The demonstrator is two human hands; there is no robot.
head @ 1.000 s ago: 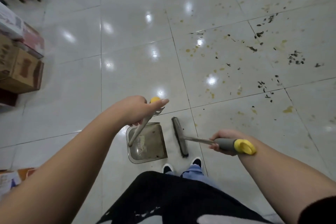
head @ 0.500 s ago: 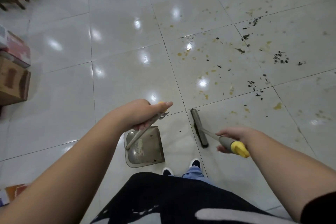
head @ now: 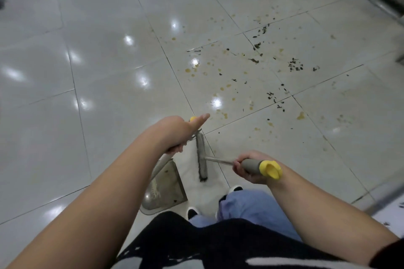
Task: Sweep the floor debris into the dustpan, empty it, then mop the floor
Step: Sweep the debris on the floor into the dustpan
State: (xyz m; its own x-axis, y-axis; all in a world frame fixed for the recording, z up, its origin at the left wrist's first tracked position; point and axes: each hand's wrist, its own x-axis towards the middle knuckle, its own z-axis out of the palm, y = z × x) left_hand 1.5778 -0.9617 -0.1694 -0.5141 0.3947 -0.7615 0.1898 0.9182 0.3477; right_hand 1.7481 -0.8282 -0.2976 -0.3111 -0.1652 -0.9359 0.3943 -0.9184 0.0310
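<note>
Broom head (head: 201, 157) now nearer dustpan (head: 166, 188), prob. apart; both hands gripping.

Grey broom (head: 202, 159); yellow-capped grip (head: 270, 169)

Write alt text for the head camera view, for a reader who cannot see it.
Seen from above, the left hand grips a dustpan handle and the right hand grips a short broom, both low over a glossy tiled floor. Dark debris and yellowish stains lie scattered ahead, unswept.
</note>
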